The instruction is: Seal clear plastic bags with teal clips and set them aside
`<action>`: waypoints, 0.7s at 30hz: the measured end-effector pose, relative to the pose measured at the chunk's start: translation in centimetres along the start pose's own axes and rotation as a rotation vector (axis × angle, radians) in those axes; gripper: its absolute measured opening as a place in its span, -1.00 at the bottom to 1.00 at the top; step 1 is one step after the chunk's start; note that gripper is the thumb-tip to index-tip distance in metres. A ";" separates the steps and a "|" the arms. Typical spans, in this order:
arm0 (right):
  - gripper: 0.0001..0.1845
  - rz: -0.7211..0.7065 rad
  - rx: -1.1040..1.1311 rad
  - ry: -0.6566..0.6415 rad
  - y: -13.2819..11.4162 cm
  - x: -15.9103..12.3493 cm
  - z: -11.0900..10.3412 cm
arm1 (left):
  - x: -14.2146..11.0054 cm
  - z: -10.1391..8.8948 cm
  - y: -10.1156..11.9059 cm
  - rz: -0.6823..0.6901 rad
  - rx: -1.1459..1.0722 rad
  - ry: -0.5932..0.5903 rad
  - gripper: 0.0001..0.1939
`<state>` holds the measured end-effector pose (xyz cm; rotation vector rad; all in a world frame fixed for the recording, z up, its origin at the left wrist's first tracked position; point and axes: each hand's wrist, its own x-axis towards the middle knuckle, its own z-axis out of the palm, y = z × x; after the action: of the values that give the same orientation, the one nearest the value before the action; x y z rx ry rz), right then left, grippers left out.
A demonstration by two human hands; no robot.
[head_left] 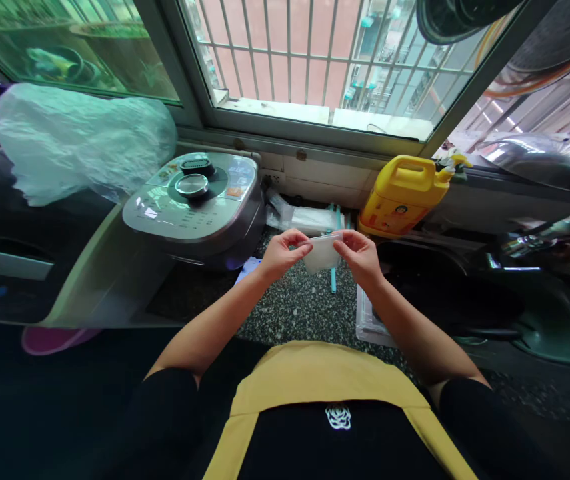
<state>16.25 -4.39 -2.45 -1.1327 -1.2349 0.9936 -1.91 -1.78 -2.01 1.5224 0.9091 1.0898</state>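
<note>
Between my two hands a small translucent plastic bag (323, 255) is held up by its top corners, above the speckled countertop (295, 310). My left hand (287, 252) pinches its left corner between thumb and fingers. The right corner sits in the pinch of my right hand (359, 253). A light blue strip (333, 280) stands out just below the bag, partly hidden by it. Behind the hands lies a pile of clear and white plastic packaging (309, 217) with more blue strips.
A rice cooker (175, 207) stands left, near a large filmy plastic bag (85, 137). At right are a yellow jug (402, 193), a clear tray (367, 317) by my right forearm, and a dark sink (425, 267) with a faucet (525, 243). A barred window (309, 67) rises behind.
</note>
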 end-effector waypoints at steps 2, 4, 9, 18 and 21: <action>-0.62 -0.007 -0.008 0.016 0.0 0.1 0.0 | 0.0 0.0 -0.1 -0.009 -0.005 0.000 -0.78; -0.64 -0.005 -0.008 0.012 0.0 0.1 0.1 | 0.1 0.2 -0.2 -0.016 -0.036 0.013 -0.75; -0.61 -0.009 -0.047 -0.043 0.0 0.2 0.3 | 0.4 0.4 0.0 -0.018 -0.078 0.014 -0.73; -0.54 -0.006 -0.253 -0.164 1.9 -0.9 -0.3 | 1.4 -1.4 0.4 -0.018 -0.142 0.085 -0.70; -0.54 -0.018 -0.262 -0.164 2.4 -1.5 -0.2 | 1.5 -1.9 0.4 -0.016 -0.101 0.067 -0.71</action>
<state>16.35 -5.41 -5.03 -1.2570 -1.5388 0.9445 -3.28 0.06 -1.16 1.4009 0.8974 1.1637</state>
